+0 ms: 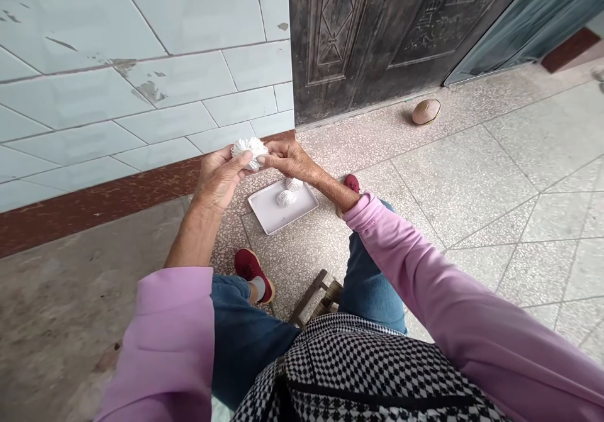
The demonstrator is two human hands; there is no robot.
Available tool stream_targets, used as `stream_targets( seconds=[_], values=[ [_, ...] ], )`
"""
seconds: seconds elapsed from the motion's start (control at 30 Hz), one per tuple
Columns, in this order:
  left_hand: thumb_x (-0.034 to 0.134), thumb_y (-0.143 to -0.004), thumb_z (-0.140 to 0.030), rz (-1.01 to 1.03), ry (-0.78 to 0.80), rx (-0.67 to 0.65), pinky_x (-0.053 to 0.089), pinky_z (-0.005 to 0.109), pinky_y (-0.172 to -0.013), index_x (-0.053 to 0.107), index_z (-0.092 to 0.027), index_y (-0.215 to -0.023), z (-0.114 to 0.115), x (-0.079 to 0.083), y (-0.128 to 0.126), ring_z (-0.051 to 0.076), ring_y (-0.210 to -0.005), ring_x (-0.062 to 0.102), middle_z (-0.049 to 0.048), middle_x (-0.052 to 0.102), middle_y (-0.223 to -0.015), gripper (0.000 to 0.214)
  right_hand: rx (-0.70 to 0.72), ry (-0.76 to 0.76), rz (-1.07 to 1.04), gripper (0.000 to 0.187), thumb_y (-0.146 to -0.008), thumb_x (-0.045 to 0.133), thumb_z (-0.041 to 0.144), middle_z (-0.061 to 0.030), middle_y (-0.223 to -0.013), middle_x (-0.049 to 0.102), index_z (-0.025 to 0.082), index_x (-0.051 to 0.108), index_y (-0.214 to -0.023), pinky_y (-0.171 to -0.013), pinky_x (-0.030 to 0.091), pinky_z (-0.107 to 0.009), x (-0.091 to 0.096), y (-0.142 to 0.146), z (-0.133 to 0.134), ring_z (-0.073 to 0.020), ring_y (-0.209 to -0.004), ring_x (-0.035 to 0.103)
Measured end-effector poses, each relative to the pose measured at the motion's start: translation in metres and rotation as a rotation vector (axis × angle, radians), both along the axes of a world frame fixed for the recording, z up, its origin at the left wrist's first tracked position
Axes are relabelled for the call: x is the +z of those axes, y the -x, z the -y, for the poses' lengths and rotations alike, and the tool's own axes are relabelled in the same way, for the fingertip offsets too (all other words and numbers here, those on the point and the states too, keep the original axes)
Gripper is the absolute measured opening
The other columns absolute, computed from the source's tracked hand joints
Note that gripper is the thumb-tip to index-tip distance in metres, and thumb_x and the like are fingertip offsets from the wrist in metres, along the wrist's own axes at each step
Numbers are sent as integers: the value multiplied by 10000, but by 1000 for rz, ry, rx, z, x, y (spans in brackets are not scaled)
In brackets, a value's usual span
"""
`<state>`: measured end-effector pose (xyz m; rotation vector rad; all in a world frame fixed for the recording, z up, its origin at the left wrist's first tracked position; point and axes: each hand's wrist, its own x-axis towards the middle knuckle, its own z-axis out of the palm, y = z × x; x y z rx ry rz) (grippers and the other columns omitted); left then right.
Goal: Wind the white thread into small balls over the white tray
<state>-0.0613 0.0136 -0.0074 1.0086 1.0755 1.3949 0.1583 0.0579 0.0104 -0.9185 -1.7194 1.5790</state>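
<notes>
Out in front of me, above the floor, both hands meet around a white ruffled bundle (pixel 250 150) that looks like a pleated paper or cloth flower. My left hand (pixel 221 173) grips its left side, thumb pressed on the front. From the right, my right hand (pixel 290 160) pinches its edge between thumb and fingers; the fingertips are partly hidden. Below the hands, a shallow white tray (pixel 268 211) rests on the floor. Two whitish round bundles lie in it, a nearer one (pixel 285 198) and a farther one (pixel 294 184) partly covered by my right wrist.
A tiled wall (pixel 189 82) with a brown base strip stands ahead on the left, beside a dark carved door (pixel 368 32). My red shoes (pixel 248 263) flank the tray. A wooden stool (pixel 309 296) shows between my legs. A brownish rounded object (pixel 426 112) lies near the door.
</notes>
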Motion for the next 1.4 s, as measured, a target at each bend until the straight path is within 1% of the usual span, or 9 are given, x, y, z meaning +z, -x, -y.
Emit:
stream_targets(
  seconds=[0.2,0.37,0.5,0.6,0.7,0.93,1.07,1.2,1.4],
  values=[
    [1221,-758,-597,33,-5,191,733,356,-787,843,-284,-1012,-11,-6,14,312,-1102,866,106,891,-1086,552,75,-199,119,273,-1352,649,162,68,-755,594,171,770,-1108,-795,447,-305,-14,10,10,-160,-755,561],
    [1224,-739,-529,56,73,297,735,352,-796,761,-287,-974,-13,-6,12,291,-1059,855,76,873,-1044,573,212,-284,309,316,-1299,794,234,-3,-833,677,234,744,-987,-883,499,-355,-2,23,35,-224,-861,615],
    [1181,-644,-460,-95,88,328,675,312,-721,768,-256,-971,-6,-4,8,237,-876,788,48,873,-984,565,161,-271,261,348,-1297,812,326,-23,-883,727,247,739,-966,-896,535,-344,11,20,31,-232,-905,630],
    [1141,-630,-390,-237,86,240,649,306,-722,804,-238,-999,3,0,9,233,-860,782,47,883,-974,522,37,-291,150,349,-1295,772,302,-16,-888,713,228,713,-960,-872,529,-319,10,10,12,-218,-903,639],
    [1143,-655,-391,-281,99,37,655,318,-767,869,-196,-1062,10,7,7,218,-860,776,59,885,-982,528,-69,-282,43,409,-1277,796,292,2,-831,642,229,638,-905,-811,496,-308,2,2,-7,-195,-838,604],
    [1232,-717,-665,-138,170,-303,685,344,-749,867,-188,-977,14,10,2,243,-906,800,114,911,-1047,655,-53,-204,-79,528,-1292,820,363,53,-757,498,257,566,-841,-716,429,-303,-1,-5,-9,-154,-738,405],
    [1257,-686,-688,-166,213,-328,653,315,-666,873,-188,-913,13,8,4,215,-818,745,111,875,-938,670,-99,-194,-120,608,-1272,866,552,20,-798,552,271,555,-831,-719,459,-317,8,-7,0,-165,-773,463],
    [1254,-719,-648,-109,192,-307,701,350,-716,874,-201,-973,12,13,3,266,-904,807,109,875,-956,639,-135,-97,-111,689,-1227,919,698,55,-728,481,271,542,-840,-643,405,-287,8,-1,-1,-142,-720,448],
    [1238,-676,-566,3,89,-212,776,438,-863,904,-208,-1091,9,19,-2,345,-1054,879,155,904,-1097,642,-151,81,-94,672,-1260,909,686,84,-653,453,290,522,-879,-574,299,-293,0,10,1,-133,-660,369]
  ],
)
